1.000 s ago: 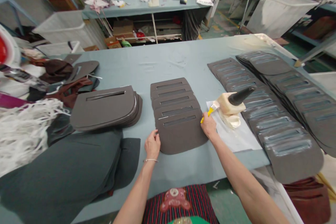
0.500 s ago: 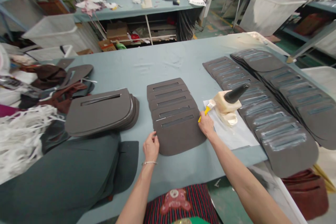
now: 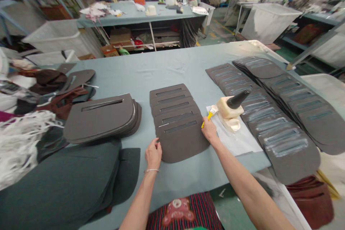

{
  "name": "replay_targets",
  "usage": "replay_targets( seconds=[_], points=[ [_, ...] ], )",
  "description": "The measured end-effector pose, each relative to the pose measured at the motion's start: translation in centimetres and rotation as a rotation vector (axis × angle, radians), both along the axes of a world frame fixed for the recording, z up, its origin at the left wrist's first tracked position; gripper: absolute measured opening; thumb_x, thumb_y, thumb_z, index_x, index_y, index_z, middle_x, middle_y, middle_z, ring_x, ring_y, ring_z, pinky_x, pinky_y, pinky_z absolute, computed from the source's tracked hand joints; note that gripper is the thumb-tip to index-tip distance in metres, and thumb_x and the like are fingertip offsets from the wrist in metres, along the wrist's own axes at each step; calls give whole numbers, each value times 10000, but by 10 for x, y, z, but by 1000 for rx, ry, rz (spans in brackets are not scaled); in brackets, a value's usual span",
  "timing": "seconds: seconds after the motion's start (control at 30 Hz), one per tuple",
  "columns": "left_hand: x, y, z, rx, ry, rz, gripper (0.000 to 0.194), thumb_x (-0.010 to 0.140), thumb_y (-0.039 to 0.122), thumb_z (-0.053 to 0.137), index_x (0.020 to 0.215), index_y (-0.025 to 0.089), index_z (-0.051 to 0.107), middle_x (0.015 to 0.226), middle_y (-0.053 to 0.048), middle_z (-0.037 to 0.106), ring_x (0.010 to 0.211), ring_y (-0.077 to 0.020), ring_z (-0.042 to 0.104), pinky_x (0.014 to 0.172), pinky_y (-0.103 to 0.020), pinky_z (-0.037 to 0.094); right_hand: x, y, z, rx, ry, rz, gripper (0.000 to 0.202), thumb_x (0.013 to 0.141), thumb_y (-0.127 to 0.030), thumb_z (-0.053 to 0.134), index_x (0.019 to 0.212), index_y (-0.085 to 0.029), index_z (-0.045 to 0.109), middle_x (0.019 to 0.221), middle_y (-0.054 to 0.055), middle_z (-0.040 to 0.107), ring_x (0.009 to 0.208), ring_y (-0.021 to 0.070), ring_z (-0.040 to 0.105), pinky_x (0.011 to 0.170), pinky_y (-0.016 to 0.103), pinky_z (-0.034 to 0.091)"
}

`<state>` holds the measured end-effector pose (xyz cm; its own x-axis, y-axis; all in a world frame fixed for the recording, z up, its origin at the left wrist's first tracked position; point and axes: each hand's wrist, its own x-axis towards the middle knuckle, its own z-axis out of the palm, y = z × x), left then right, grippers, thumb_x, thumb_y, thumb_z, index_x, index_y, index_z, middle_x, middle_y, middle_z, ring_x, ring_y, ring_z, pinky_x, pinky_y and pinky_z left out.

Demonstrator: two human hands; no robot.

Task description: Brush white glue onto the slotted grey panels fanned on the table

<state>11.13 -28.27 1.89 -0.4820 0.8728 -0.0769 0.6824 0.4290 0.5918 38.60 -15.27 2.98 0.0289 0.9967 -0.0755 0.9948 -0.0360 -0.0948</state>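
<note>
Several grey flap-shaped panels, each with a long slot, lie overlapped in a fan before me on the blue-green table. At their lower left edge is my left hand, its fingers curled in and closed against the front panel's border. My right hand closes round a small yellow-handled brush by the panels' right edge. The pale bristles point up toward a cream glue container with a black cone-shaped top. White paste bulges at its foot, on a white sheet.
Two fanned rows of slotted panels, with glossy smears round many slots, cover the right side. To the left are a stack of panels, dark green pieces and white cords. Another table stands beyond.
The view has shifted slightly, so the scene sits a little lower. Both hands stay at the panels' edges, the brush still in the right one.
</note>
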Motion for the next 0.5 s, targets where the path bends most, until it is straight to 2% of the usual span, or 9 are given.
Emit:
replay_targets(
  seconds=[0.2,0.33,0.4,0.5],
  points=[
    [-1,-1,-1,-2,30,-24,305,848,252,457,1112,190,597,813,-53,664,743,-168,601,698,-280,423,1,-1,-2,35,1,12,271,823,-77,485,1073,-182,480,936,73,570,779,161,546,582,240,285],
    [6,2,0,1,72,-41,326,846,211,439,1133,167,587,919,-98,638,871,-195,582,793,-314,424,-1,0,-2,35,-15,8,256,836,-76,463,1069,-177,493,935,77,560,760,158,535,577,238,284],
    [8,3,7,-7,101,-36,324,835,209,458,1123,172,602,982,-125,609,933,-226,557,816,-348,417,-2,0,1,65,-36,20,245,840,-88,462,1064,-176,503,942,88,550,792,173,531,584,241,292],
    [-6,-7,32,-19,136,-17,306,825,278,513,1107,236,624,1062,-120,576,966,-244,530,806,-367,415,-1,-4,6,165,-84,67,250,821,-101,490,1058,-174,522,937,116,531,875,221,510,618,263,315]
  ],
)
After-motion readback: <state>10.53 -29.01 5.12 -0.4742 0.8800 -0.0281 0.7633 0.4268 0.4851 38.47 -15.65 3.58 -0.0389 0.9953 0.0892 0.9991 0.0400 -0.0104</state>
